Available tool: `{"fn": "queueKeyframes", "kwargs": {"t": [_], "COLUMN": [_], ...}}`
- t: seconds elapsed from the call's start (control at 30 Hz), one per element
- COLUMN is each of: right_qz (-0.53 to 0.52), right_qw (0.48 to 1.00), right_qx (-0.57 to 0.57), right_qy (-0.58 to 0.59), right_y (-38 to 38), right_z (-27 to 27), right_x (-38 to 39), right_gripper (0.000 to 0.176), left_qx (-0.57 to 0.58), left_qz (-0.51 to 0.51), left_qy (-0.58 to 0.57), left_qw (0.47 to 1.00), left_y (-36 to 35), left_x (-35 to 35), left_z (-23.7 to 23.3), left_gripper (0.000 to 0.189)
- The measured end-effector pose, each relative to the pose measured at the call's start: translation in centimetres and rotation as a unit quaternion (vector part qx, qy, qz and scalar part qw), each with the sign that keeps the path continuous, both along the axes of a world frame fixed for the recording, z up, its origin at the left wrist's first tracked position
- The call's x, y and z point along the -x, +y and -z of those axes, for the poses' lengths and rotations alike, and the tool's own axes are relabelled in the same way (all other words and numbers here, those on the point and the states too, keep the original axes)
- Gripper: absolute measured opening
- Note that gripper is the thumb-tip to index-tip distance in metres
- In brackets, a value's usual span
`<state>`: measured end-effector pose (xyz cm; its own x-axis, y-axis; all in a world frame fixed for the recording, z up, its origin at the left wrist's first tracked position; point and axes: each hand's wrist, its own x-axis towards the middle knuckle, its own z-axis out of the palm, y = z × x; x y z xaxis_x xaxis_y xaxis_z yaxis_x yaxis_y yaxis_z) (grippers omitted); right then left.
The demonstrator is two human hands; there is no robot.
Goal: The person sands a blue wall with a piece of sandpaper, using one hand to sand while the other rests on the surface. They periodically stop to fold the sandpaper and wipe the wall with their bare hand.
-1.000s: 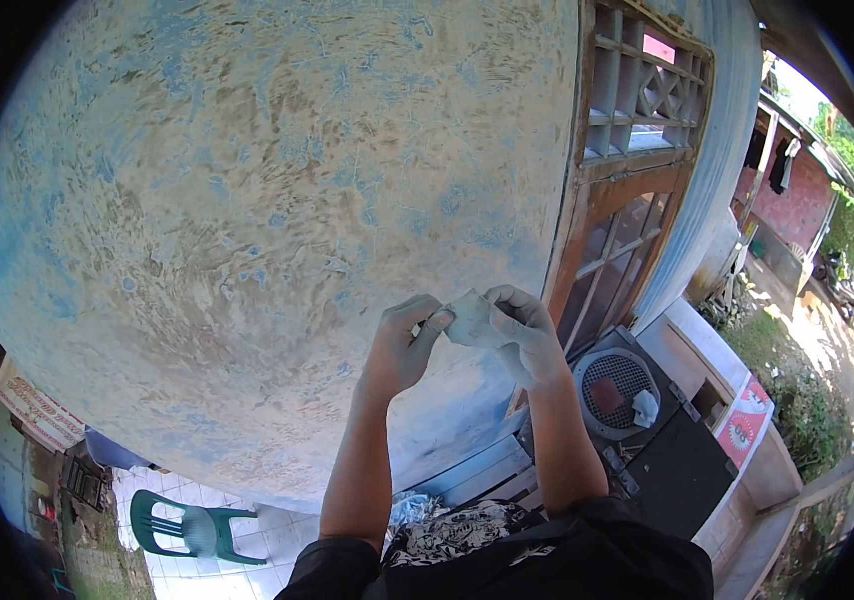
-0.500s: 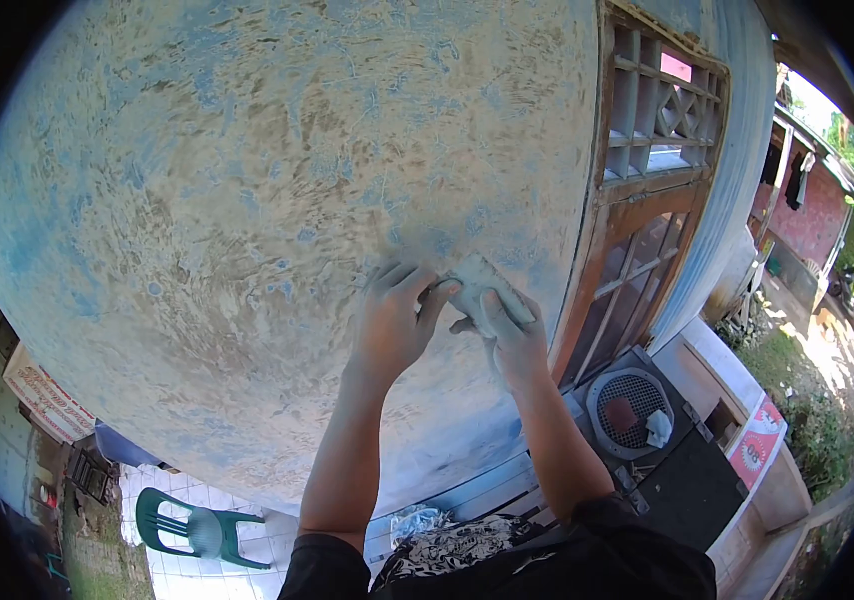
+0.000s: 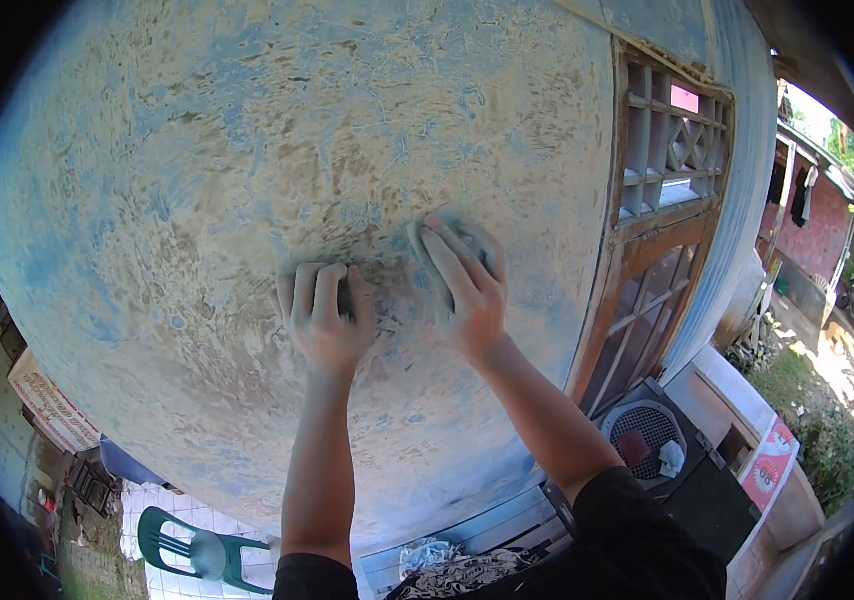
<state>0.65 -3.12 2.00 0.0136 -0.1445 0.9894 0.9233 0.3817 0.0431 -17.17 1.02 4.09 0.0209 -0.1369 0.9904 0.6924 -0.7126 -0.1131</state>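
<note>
A patchy blue and beige wall (image 3: 237, 190) with flaking, scraped paint fills the middle of the view. Against it, my left hand (image 3: 325, 315) is closed, its fingers curled and bent at the knuckles; a dark gap shows beside the thumb, and whatever it grips is hidden. Higher and to the right, my right hand (image 3: 472, 290) presses a dusty grey pad (image 3: 429, 260) to the wall, fingers laid over it. The two hands are apart. Dark smudges or shadow lie on the wall between them.
A wooden-framed door (image 3: 647, 260) with glass panes stands to the right of the wall. Below it are a round mesh grille (image 3: 644, 437) and a black surface (image 3: 697, 495). A green plastic chair (image 3: 172, 545) and a printed carton (image 3: 52, 405) are at the lower left.
My hands have separated: the left moved left, the right moved up and left with the pad, now against the wall. Before, both were together around the pad. The view has shifted slightly.
</note>
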Motion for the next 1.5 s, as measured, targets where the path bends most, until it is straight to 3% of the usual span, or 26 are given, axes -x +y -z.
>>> {"fn": "queueKeyframes", "kwargs": {"t": [0.23, 0.43, 0.57, 0.67, 0.73, 0.87, 0.97, 1.03, 1.23, 1.37, 1.5], "right_qz": [0.071, 0.061, 0.061, 0.025, -0.052, -0.129, -0.117, -0.039, -0.006, 0.029, 0.037], "right_qw": [0.993, 0.994, 0.990, 0.986, 0.973, 0.965, 0.975, 0.974, 0.965, 0.971, 0.986], "right_qx": [0.043, 0.034, 0.067, 0.112, 0.201, 0.215, 0.185, 0.214, 0.249, 0.224, 0.151], "right_qy": [-0.084, -0.084, -0.110, -0.117, -0.097, -0.077, -0.026, 0.057, 0.082, 0.080, 0.062], "right_y": [1.3, 1.6, 1.0, -0.2, -2.3, -3.7, -3.5, -3.7, -4.5, -3.2, -0.9], "right_z": [3.7, 1.6, 2.6, 2.1, 0.8, 0.9, 1.8, 2.1, 1.3, 1.9, 3.4], "right_x": [0.3, 0.1, -0.4, -0.8, -0.5, -0.7, -0.1, 2.0, 5.2, 4.9, 3.6], "right_gripper": [0.036, 0.037, 0.038, 0.045, 0.054, 0.063, 0.066, 0.074, 0.085, 0.084, 0.068], "left_qx": [0.015, 0.014, 0.051, 0.056, 0.063, 0.070, 0.073, 0.072, 0.073, 0.093, 0.083], "left_qz": [0.006, -0.012, -0.034, -0.086, -0.096, -0.101, -0.102, -0.101, -0.072, -0.035, 0.003], "left_qy": [0.005, 0.005, 0.017, 0.004, 0.004, -0.007, -0.012, -0.016, -0.017, -0.004, -0.002], "left_qw": [1.000, 1.000, 0.998, 0.995, 0.993, 0.992, 0.992, 0.992, 0.995, 0.995, 0.997], "left_y": [-0.2, 0.5, -0.5, -1.1, -1.1, -0.9, -0.8, -0.7, -0.6, -1.1, -0.5], "left_x": [0.3, 0.2, -0.1, -1.0, -1.3, -1.7, -1.9, -2.0, -1.7, -1.2, -0.1], "left_z": [1.1, 1.2, 0.6, -0.1, -0.1, 0.4, 0.7, 0.9, 0.8, 0.4, 0.9], "left_gripper": [0.008, 0.007, 0.019, 0.030, 0.032, 0.035, 0.033, 0.032, 0.033, 0.033, 0.026]}}
